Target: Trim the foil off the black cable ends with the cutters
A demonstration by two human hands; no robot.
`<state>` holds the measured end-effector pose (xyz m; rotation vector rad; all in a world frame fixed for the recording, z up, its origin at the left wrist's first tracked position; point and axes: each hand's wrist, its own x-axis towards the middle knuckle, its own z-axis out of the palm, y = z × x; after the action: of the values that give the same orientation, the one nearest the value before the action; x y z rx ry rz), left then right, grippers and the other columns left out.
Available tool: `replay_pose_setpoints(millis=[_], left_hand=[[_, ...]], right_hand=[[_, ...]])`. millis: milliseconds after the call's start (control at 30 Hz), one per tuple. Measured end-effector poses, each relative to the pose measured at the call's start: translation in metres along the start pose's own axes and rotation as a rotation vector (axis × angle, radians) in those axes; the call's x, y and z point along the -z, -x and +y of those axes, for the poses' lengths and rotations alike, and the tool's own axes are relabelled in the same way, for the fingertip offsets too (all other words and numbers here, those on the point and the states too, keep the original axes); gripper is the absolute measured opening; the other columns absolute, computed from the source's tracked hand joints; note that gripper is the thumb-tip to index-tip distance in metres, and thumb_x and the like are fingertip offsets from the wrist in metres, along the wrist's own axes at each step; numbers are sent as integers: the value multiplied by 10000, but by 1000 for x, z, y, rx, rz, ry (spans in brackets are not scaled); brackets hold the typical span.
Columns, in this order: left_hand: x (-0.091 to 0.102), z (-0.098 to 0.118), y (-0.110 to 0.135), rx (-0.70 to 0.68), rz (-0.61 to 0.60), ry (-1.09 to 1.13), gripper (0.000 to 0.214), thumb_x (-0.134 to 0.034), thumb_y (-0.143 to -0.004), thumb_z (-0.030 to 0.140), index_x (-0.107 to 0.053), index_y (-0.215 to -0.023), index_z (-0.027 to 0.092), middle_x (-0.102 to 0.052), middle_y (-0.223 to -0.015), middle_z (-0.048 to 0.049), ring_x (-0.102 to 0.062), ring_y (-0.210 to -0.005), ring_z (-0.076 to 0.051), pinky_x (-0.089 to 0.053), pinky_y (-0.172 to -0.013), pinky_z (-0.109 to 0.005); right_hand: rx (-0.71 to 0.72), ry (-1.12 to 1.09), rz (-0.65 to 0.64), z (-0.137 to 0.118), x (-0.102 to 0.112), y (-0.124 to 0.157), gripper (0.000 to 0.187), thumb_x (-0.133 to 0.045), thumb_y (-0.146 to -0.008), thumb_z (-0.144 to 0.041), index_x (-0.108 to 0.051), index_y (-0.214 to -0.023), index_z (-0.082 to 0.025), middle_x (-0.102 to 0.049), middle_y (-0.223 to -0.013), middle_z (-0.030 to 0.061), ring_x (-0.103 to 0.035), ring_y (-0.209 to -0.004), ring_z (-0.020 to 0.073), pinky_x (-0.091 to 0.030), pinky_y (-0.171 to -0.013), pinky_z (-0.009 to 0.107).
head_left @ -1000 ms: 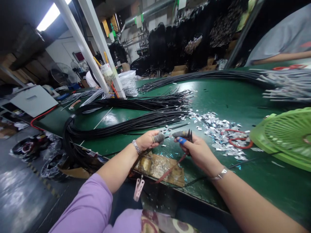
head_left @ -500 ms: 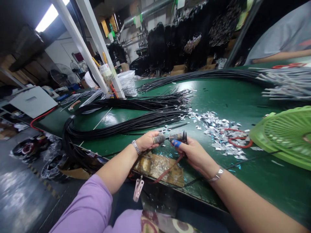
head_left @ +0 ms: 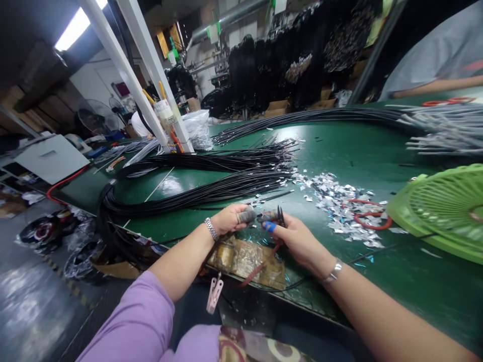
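Observation:
My left hand (head_left: pixel 231 218), with grey coverings on its fingertips, is closed in a pinch on the end of a black cable (head_left: pixel 259 216). The rest of that cable is mostly hidden by the hand and forearm. Close beside it, my right hand (head_left: pixel 292 236) has blue tape on the thumb and a worn wrap on a finger. A pair of dark-bladed snips (head_left: pixel 280 216) is held in it, points upward. Its thumb and finger meet near the cable end. A reddish strap (head_left: pixel 260 267) hangs below this hand, over a taped brown board (head_left: pixel 245 259) at the table edge.
Bundles of black cables (head_left: pixel 196 193) lie across the green table (head_left: pixel 362 151). Silver foil scraps (head_left: pixel 343 201) and red-handled scissors (head_left: pixel 372 221) are to the right, near a green fan (head_left: pixel 445 211). A pink clip (head_left: pixel 215 295) hangs at the edge. Another person's arm (head_left: pixel 437 86) is at far right.
My right hand has moved slightly left, toward my left hand, bringing the snips with it. The left hand stays nearly in place on the cable.

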<state>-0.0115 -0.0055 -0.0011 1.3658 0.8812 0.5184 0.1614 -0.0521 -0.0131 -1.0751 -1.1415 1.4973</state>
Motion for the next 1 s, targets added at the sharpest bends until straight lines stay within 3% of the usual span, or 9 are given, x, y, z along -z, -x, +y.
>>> replay_pose_setpoints(millis=[267,500,567,667,800,900,1000], left_hand=[[0,0,0,-1,-5,-4,601,-699,-529,704,-454,-656,170,-336,-359,101,-213,-296,-19,-111,-316,-173],[0,0,0,23,5,6,606,-717,-498,696,-445,-647,175,-339,-359,101,-212,-296,-20,-110,-310,-172],[1,0,0,31,0,2,592,-713,-512,685,-453,-653,173,-341,-365,103,-213,-299,-19,-111,-315,-171],[2,-2,-1,26,-3,7,592,-703,-525,691,-466,-664,167,-338,-372,107,-214,-302,-19,-109,-321,-170],[4,-5,-2,6,21,37,613,-698,-525,709,-464,-678,164,-334,-383,114,-208,-300,-15,-109,-328,-169],[4,-6,-3,9,21,42,616,-704,-525,707,-473,-686,159,-335,-392,114,-209,-301,-11,-106,-330,-169],[4,-6,-3,13,15,37,625,-701,-517,718,-474,-680,160,-330,-389,114,-210,-299,-12,-105,-325,-171]], right_hand=[[-18,-47,10,-2,1,2,460,-702,-586,-598,-577,-754,-188,-428,-467,-63,-327,-447,90,-232,-408,231],[112,33,88,4,3,-1,388,-763,-585,-496,-577,-746,-196,-457,-518,-59,-374,-457,98,-326,-431,243],[219,127,113,6,5,-2,303,-715,-651,-458,-595,-756,-201,-508,-558,-34,-440,-496,124,-392,-476,264],[495,408,127,8,10,0,90,-597,-729,-287,-623,-772,-212,-598,-656,10,-543,-603,164,-452,-568,286],[806,743,30,10,14,2,170,-474,-671,-95,-591,-682,-217,-663,-892,54,-603,-739,174,-461,-623,275],[792,714,75,9,16,0,167,-451,-655,-91,-558,-649,-220,-658,-853,47,-601,-748,177,-466,-647,282],[580,513,162,5,15,-2,118,-491,-702,-191,-601,-734,-220,-623,-705,26,-566,-652,177,-456,-603,291]])
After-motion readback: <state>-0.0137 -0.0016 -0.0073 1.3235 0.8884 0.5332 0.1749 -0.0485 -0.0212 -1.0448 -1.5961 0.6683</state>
